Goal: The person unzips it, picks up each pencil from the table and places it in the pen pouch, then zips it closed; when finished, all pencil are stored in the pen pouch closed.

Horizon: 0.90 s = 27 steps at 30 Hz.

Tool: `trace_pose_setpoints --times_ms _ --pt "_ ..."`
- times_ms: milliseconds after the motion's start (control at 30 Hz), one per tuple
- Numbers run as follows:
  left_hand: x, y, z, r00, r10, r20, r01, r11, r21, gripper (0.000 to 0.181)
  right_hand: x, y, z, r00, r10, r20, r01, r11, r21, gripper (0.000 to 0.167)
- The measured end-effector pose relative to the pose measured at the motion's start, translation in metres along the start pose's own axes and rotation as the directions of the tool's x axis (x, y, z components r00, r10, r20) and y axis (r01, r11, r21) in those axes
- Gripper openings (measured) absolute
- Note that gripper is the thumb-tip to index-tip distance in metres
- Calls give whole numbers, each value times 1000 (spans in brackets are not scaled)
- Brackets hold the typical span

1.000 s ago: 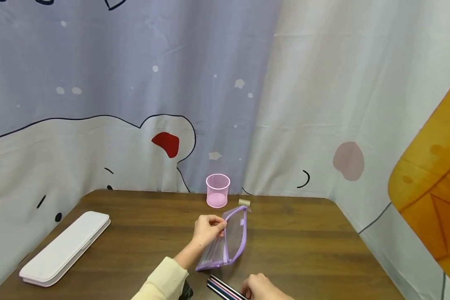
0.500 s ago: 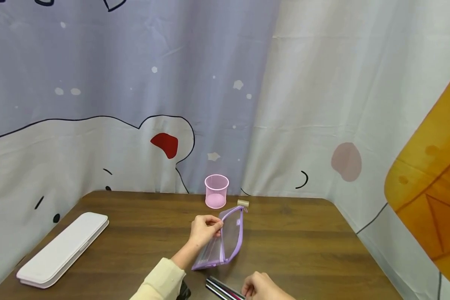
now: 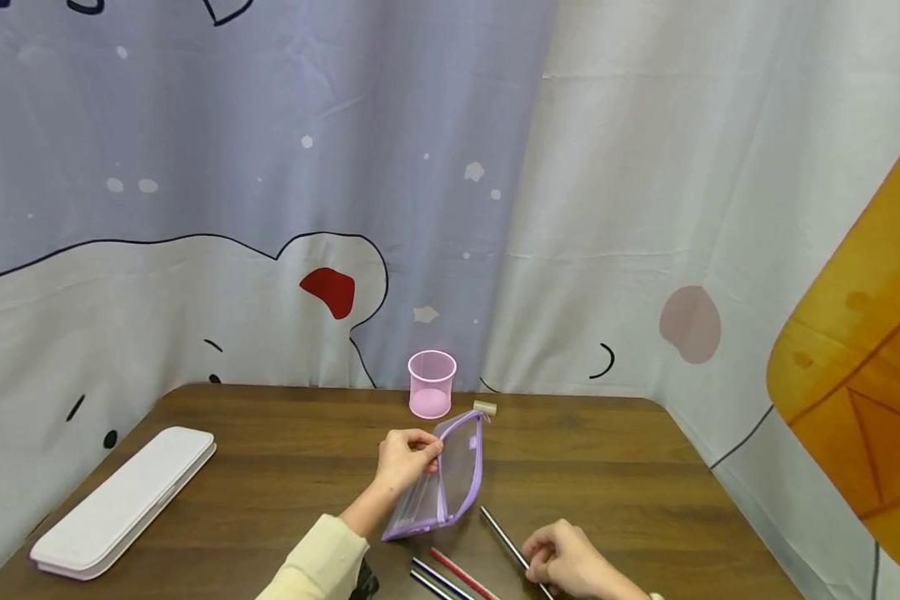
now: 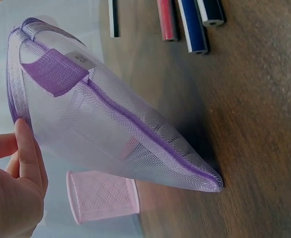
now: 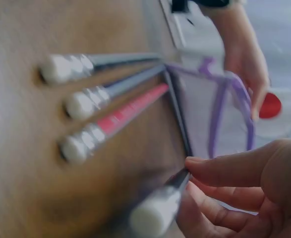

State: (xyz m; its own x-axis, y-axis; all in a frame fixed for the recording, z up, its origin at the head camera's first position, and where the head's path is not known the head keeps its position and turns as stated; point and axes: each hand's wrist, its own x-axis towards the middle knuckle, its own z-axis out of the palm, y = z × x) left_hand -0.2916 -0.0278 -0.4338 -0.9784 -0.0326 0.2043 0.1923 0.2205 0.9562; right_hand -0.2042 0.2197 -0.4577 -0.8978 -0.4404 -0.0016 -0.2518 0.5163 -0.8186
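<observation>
As we take the head view, the left hand (image 3: 403, 462) pinches the rim of a purple-edged mesh pouch (image 3: 442, 497), and its mouth gapes to the right. Over there the right hand (image 3: 570, 562) grips a dark pencil (image 3: 501, 528), far end just beside the pouch! A red pencil (image 3: 462, 572) and two dark pencils (image 3: 441, 578) lie nearer to us; a pink cup (image 3: 431, 387) stands behind.

Over to the left wrist: finger and thumb nip the pouch's upper edge, and the mesh slopes down to the wood.

Now the right wrist: we see thumb and fingers clamped on the pencil close to its white end. Lifted clear? We can't tell. Picking out one pencil looks like the step in hand; we'd say the next move calls for a firm pinch, good aim and that mouth held wide.
</observation>
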Motion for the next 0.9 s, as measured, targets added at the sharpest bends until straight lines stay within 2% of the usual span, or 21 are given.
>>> trace_pose_setpoints --times_ms 200,333,433,533,633,700,800,900 --pt "1 -1 -1 1000 -7 -7 7 1000 17 11 3 -4 -23 994 21 -112 -13 997 76 27" --pt "1 -2 -2 1000 6 -8 -6 1000 10 11 14 -13 -25 973 41 -225 -9 990 142 32" --pt "0 -2 -2 1000 8 -8 -8 1000 8 11 25 -21 -21 941 97 -323 -25 976 218 34" --pt "-2 -1 0 1000 3 -9 -3 1000 10 11 35 -28 -14 896 156 -417 -28 955 297 33" --pt "-3 0 2 1000 -10 -5 10 1000 -4 11 44 -32 -8 858 188 -479 -10 937 349 31" --pt "-3 -1 3 1000 -13 -3 13 1000 -13 11 48 -32 -5 841 203 -501 -1 927 375 31" --pt "-3 -1 4 1000 -14 -5 14 1000 -23 11 52 -31 -1 834 220 -507 2 916 401 31" --pt "-3 -1 4 1000 -12 -14 12 1000 -18 11 56 -30 4 844 232 -484 -4 905 425 33"
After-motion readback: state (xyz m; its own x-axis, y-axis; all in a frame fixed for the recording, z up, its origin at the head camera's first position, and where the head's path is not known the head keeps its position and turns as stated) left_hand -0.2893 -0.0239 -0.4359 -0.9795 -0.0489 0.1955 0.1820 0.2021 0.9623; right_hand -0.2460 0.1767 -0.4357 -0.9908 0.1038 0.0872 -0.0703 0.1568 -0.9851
